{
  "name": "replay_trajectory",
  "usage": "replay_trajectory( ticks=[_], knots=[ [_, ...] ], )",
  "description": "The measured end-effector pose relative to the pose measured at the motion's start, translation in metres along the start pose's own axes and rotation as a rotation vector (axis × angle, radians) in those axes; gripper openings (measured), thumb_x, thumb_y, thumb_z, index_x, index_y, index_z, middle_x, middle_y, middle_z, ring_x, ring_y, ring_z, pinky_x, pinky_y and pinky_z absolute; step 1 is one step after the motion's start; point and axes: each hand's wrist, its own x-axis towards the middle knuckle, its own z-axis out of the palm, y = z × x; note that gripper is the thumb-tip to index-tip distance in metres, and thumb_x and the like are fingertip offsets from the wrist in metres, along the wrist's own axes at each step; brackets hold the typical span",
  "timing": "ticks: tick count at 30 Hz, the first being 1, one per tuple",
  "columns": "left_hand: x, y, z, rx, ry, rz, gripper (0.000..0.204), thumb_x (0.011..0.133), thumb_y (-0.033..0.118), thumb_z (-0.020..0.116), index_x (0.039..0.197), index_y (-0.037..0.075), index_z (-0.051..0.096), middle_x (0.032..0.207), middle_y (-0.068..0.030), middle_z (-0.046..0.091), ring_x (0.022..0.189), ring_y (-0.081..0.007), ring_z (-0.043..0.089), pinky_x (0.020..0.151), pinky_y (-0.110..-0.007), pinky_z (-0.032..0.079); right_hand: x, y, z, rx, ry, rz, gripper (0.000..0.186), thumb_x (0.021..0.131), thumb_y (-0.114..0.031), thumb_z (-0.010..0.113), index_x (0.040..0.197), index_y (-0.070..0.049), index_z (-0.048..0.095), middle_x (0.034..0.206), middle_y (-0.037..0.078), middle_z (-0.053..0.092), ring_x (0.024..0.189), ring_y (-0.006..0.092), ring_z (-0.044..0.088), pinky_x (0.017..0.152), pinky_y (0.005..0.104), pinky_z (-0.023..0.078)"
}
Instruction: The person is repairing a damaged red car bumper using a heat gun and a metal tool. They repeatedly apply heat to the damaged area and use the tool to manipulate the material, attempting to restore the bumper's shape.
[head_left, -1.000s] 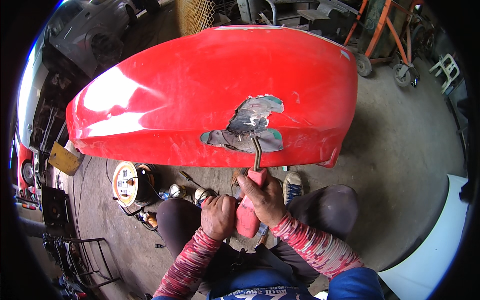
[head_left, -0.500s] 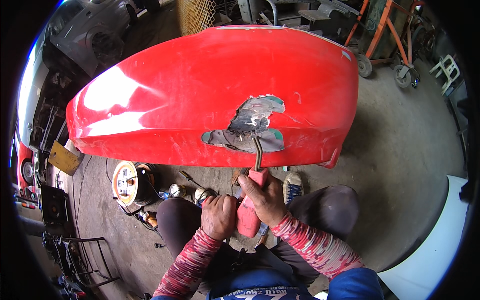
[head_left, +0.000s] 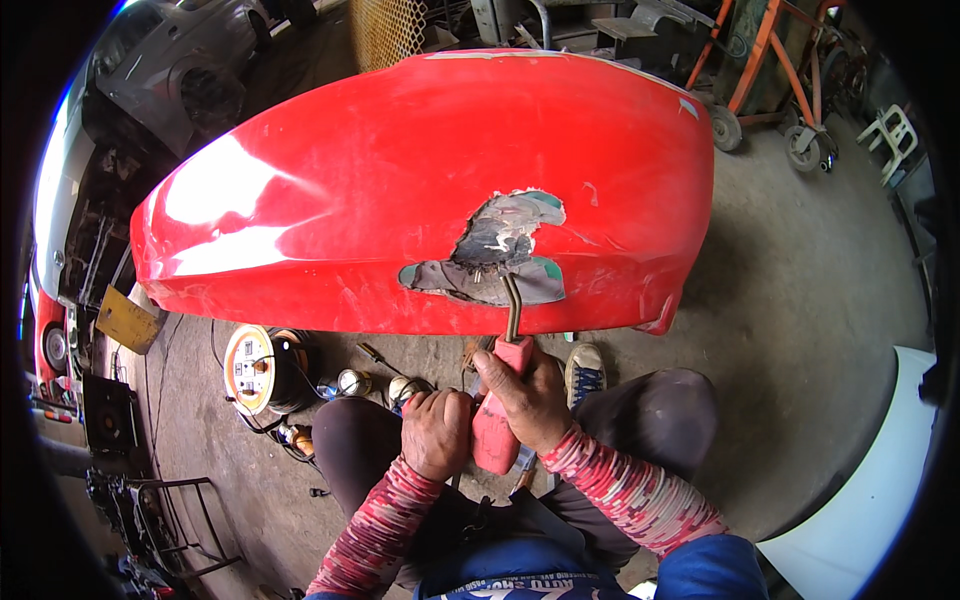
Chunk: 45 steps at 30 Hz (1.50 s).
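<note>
A large red car bumper [head_left: 400, 190] lies across the view in front of me, with a jagged hole in its lower middle. Grey sanded patches [head_left: 450, 280] surround the damage, and small metal pins stand up there. My right hand [head_left: 530, 395] is wrapped round the body of a red hot stapler [head_left: 495, 435], thumb on top. Its two bent metal prongs [head_left: 513, 305] reach onto the lower grey patch. My left hand [head_left: 437, 433] is closed in a fist against the tool's left side, seemingly round its grip, which is mostly hidden.
An orange-and-white cable reel [head_left: 250, 370] stands on the floor at left, with cords and a can [head_left: 354, 382] nearby. A white panel [head_left: 860, 490] lies at right. Behind are an orange wheeled frame [head_left: 765, 60], a white plastic chair [head_left: 890, 140] and a grey car body [head_left: 175, 75].
Almost nothing differs. The bumper sits very slightly further left in the picture; both hands keep their hold and the prongs stay on the grey patch.
</note>
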Motion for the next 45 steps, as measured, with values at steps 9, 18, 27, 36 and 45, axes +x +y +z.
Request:
replay_trajectory(
  ticks=[9, 18, 27, 36, 45],
  knots=[
    [0.002, 0.001, -0.001, 0.006, 0.000, -0.005, 0.013, 0.079, 0.010, 0.060, 0.090, 0.006, 0.055, 0.079, -0.0112, 0.058, 0.075, -0.0326, 0.062, 0.070, -0.045, 0.044, 0.001, 0.003, 0.001, 0.007, 0.018, -0.010, 0.025, 0.095, -0.025, 0.072, 0.086, -0.004, 0.063, 0.069, 0.001, 0.063, 0.061, 0.0089, 0.059, 0.056, 0.0292, 0.047],
    [0.002, 0.000, -0.001, 0.000, -0.007, -0.011, 0.013, 0.079, 0.011, 0.059, 0.090, 0.006, 0.055, 0.080, -0.0111, 0.057, 0.076, -0.0322, 0.062, 0.070, -0.045, 0.044, 0.001, 0.003, -0.001, 0.014, -0.018, 0.022, 0.025, 0.096, -0.027, 0.071, 0.093, -0.004, 0.063, 0.072, 0.002, 0.065, 0.064, 0.0098, 0.062, 0.060, 0.0284, 0.050],
    [0.003, 0.001, -0.001, -0.010, -0.005, -0.004, 0.013, 0.080, 0.012, 0.060, 0.091, 0.006, 0.054, 0.080, -0.0111, 0.057, 0.075, -0.0318, 0.062, 0.070, -0.044, 0.044, 0.002, 0.008, 0.000, 0.066, 0.016, 0.031, 0.024, 0.095, -0.025, 0.073, 0.089, -0.005, 0.062, 0.072, 0.000, 0.063, 0.062, 0.0075, 0.059, 0.058, 0.0271, 0.048],
    [0.002, -0.003, 0.002, 0.012, 0.010, 0.015, 0.013, 0.081, 0.014, 0.060, 0.090, 0.007, 0.055, 0.079, -0.0102, 0.058, 0.075, -0.0305, 0.063, 0.070, -0.044, 0.045, 0.004, 0.013, 0.003, 0.134, 0.040, 0.033, 0.025, 0.094, -0.023, 0.076, 0.084, -0.006, 0.061, 0.068, -0.002, 0.059, 0.056, 0.0069, 0.055, 0.051, 0.0271, 0.044],
    [0.002, -0.003, 0.001, 0.027, -0.013, -0.009, 0.014, 0.080, 0.014, 0.061, 0.091, 0.007, 0.055, 0.079, -0.0105, 0.057, 0.075, -0.0305, 0.063, 0.070, -0.044, 0.045, 0.004, 0.010, 0.002, 0.099, 0.030, 0.032, 0.025, 0.094, -0.024, 0.075, 0.086, -0.005, 0.062, 0.071, 0.000, 0.062, 0.060, 0.0074, 0.058, 0.055, 0.0269, 0.046]
  ],
)
